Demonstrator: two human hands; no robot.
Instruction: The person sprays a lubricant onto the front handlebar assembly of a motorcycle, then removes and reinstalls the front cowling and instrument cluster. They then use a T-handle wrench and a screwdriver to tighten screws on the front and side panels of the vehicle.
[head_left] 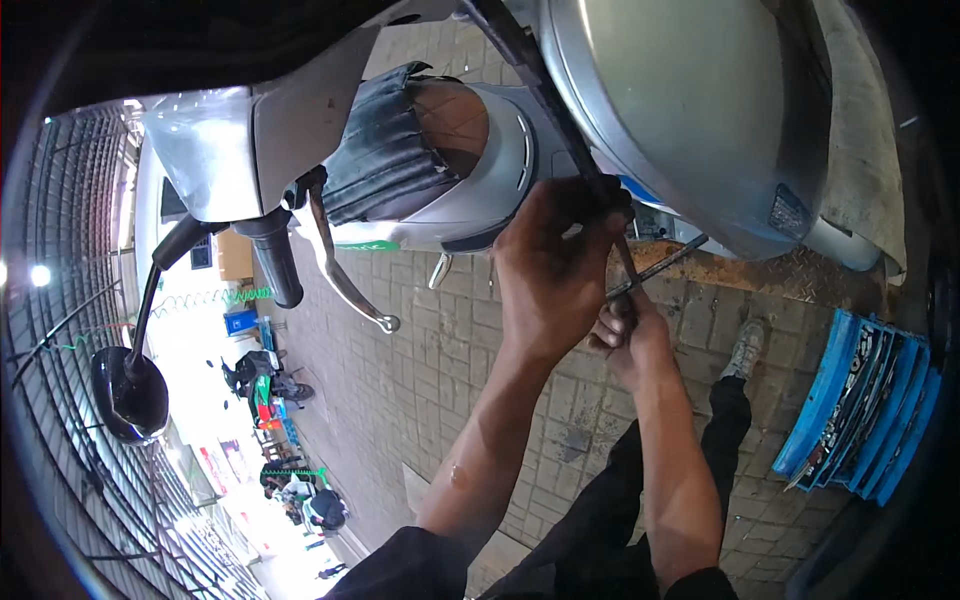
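A grey and silver scooter (660, 90) fills the upper part of the head view. My left hand (560, 250) is closed at the lower end of a long dark strip (560, 110) that runs along the edge of its body panel. The blackened fingers hide most of what they grip. Just below and to the right, my right hand (635, 340) has its fingers curled at a thin dark metal rod (665, 265). The rod slants up toward the scooter's lower edge. A second thin bar joins it between the hands; whether they are one tool I cannot tell.
At the right, a blue rack (850, 400) holds many tools on the brick paving (450, 350). A rusty metal plate (760, 275) lies under the scooter. The brake lever (345, 270), handgrip (272, 255) and mirror (130, 395) stick out at left. Other motorcycles stand farther off.
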